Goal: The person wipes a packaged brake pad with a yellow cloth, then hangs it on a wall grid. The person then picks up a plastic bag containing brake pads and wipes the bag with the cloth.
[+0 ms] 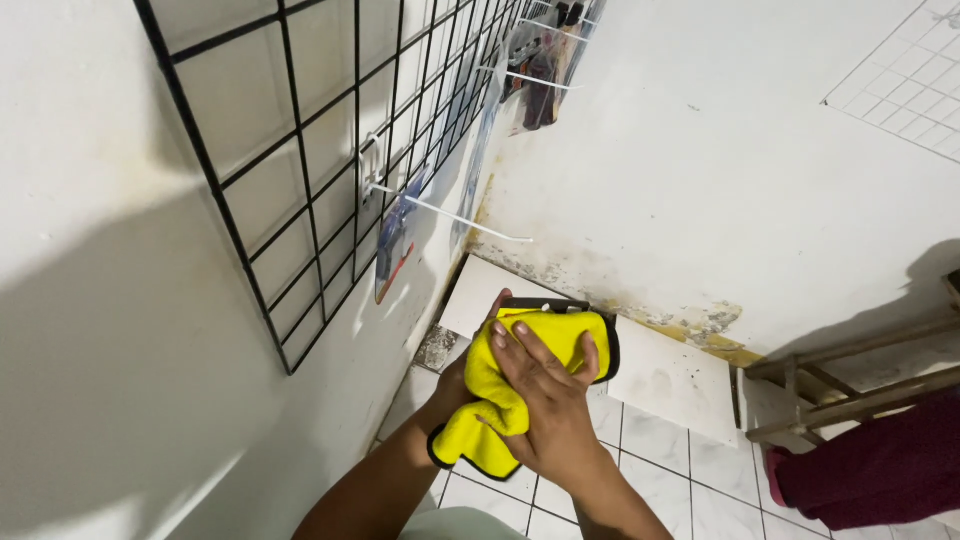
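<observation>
Both hands (520,400) press yellow cloth (500,390); white tiled floor (660,470), stained wall (700,200).

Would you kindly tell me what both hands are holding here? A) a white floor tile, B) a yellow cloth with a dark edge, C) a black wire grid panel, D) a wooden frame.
B: the right hand presses over a yellow cloth with a dark edge, while the left hand supports it from behind; the wire grid hangs untouched on the wall.
</observation>
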